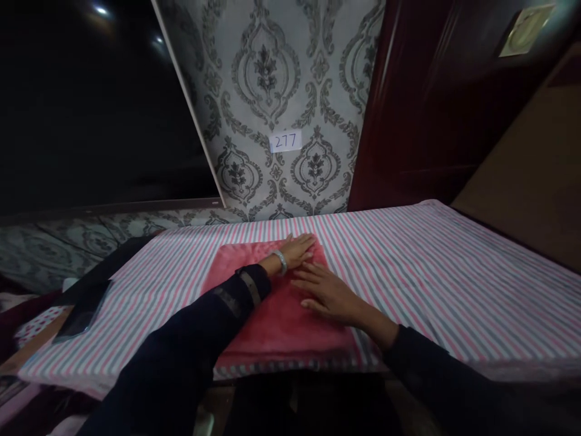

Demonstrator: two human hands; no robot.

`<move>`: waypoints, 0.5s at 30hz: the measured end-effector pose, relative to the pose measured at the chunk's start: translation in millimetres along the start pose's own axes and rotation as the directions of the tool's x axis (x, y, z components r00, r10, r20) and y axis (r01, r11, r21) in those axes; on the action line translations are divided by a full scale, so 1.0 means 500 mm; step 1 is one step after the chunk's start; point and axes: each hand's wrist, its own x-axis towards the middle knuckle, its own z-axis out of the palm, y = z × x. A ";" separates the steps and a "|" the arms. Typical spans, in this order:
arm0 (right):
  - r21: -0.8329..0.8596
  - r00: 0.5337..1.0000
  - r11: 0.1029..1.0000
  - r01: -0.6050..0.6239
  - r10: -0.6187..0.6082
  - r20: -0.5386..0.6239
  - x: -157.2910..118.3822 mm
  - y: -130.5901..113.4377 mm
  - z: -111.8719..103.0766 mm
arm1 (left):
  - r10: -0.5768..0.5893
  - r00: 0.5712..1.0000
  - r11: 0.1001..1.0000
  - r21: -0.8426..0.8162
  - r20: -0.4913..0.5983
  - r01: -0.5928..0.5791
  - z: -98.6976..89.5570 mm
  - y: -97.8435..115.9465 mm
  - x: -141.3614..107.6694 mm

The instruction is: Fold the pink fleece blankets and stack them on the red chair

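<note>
A red, plush-looking cloth (290,330) lies spread flat near the front edge of a table. My left hand (297,250), with a bracelet at the wrist, rests palm down on its far right part, fingers stretched out. Just nearer to me, my right hand (329,293) lies over the cloth's right side with its fingers spread. Neither hand grips anything. My left forearm hides part of the cloth's left side.
Under the cloth is a pink, grey and white striped tablecloth (431,272). A dark, flat phone-like object (84,315) lies at the table's left edge. Behind stand a patterned wall with a paper marked 277 (285,140), a large dark screen (91,109) and a dark red panel (408,109).
</note>
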 end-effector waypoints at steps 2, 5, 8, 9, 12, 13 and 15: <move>-0.013 0.999 0.999 -0.031 0.031 0.031 -0.007 0.018 0.024 | -0.061 0.997 0.998 -0.019 0.054 0.063 0.013 0.007 0.039; -0.009 0.997 0.998 -0.056 0.057 0.048 -0.030 0.023 0.065 | -0.095 0.993 0.994 -0.055 0.066 0.098 0.048 -0.003 0.070; 0.020 0.997 0.998 -0.055 0.053 0.060 -0.043 0.024 0.084 | -0.079 0.997 0.994 -0.075 0.003 0.079 0.083 -0.015 0.075; 0.034 0.997 0.998 -0.055 0.053 0.060 -0.044 0.026 0.085 | -0.076 0.997 0.994 -0.077 -0.010 0.075 0.090 -0.017 0.074; 0.083 0.997 0.995 -0.046 0.040 0.065 -0.047 0.030 0.083 | -0.079 0.997 0.994 -0.077 -0.027 0.076 0.101 -0.015 0.069; 0.102 0.997 0.994 -0.039 0.032 0.074 -0.050 0.028 0.083 | -0.084 0.996 0.994 -0.078 -0.025 0.082 0.101 -0.013 0.067; 0.136 0.995 0.991 -0.017 0.004 0.101 -0.064 0.020 0.085 | -0.088 0.996 0.992 -0.088 -0.022 0.086 0.098 -0.009 0.063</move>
